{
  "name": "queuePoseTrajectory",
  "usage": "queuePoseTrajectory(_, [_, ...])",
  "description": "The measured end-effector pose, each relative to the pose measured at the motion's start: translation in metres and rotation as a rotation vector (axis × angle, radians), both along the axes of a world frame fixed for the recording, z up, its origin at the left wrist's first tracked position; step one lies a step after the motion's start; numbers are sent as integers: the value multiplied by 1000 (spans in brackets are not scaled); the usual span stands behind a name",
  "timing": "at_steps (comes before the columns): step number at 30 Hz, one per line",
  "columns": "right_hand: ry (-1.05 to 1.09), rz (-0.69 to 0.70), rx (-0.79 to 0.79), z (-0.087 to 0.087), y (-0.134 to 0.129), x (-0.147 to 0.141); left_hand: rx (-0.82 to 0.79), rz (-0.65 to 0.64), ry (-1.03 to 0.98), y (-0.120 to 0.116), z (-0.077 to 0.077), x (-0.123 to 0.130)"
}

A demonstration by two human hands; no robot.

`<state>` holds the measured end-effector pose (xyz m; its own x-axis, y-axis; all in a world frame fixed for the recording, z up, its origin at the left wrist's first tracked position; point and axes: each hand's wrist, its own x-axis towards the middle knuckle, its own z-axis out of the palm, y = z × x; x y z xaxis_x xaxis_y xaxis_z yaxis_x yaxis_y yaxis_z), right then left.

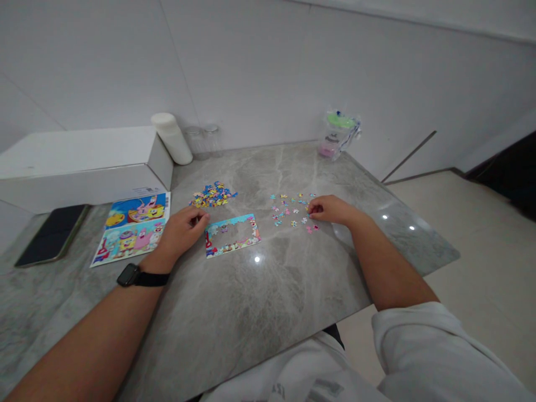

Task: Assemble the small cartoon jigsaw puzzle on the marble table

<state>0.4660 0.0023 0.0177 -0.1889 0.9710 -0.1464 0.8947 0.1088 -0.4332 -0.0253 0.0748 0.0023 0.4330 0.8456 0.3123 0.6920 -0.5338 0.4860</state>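
A rectangular puzzle border [233,247] of joined pieces lies on the grey table, its middle mostly bare, with a few pieces inside at the upper left. My left hand [184,230] rests at its left edge, fingers curled; whether they hold anything is too small to tell. Behind it is a heap of colourful loose pieces [213,195]. To the right of the border, several separate pieces [295,211] are spread out. My right hand [329,210] is at their right side, thumb and fingers pinched together near the pieces; anything between the fingertips is hidden.
A printed picture sheet [136,229] and a dark phone [52,234] lie at the left. Behind them stand a white box [79,162], a white bottle [172,138] and clear glasses [211,139]. A plastic bag [338,135] sits at the table's back right, by the wall.
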Motion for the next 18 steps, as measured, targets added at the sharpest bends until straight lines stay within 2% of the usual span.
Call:
queuePoseTrajectory(3, [-28,-15,2,0,0,4,6,-3,3,1,-1,-1])
queuePoseTrajectory(10, [-58,-27,117,9,0,1,15,-7,4,1,-2,0])
queuePoseTrajectory(18, [76,188,46,8,-4,-20,13,-7,-2,0,-1,0])
